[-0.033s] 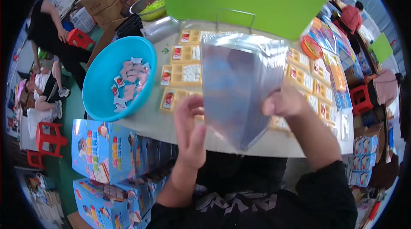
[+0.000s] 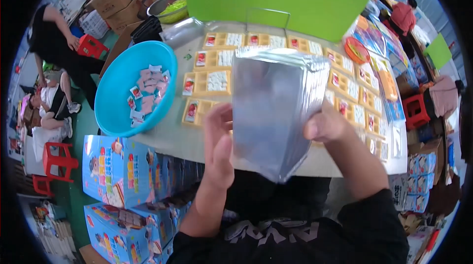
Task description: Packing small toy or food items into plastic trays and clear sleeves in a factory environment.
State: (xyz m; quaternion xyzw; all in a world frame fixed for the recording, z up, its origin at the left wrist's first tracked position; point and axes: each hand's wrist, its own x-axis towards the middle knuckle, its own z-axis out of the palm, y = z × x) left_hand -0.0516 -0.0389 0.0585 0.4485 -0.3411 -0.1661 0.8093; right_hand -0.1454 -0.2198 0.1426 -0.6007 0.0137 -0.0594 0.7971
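Bags (image 2: 273,111) (a silvery stack) stand upright between both hands, long axis vertical; right hand (image 2: 327,125) fingers clamp the right edge, left hand (image 2: 218,140) fingers press the left.

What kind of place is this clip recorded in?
Probably a small packing workshop. Both hands hold a stack of clear plastic bags over a table covered with yellow compartment trays, beside a blue basin of small sachets and printed blue cartons.

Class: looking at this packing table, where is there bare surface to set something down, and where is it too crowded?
Bare tabletop shows along the near edge, between the blue basin and the left hand. A smaller patch lies left of the yellow trays, by the basin rim. The trays crowd the middle and right; the stack of clear bags hides the centre.
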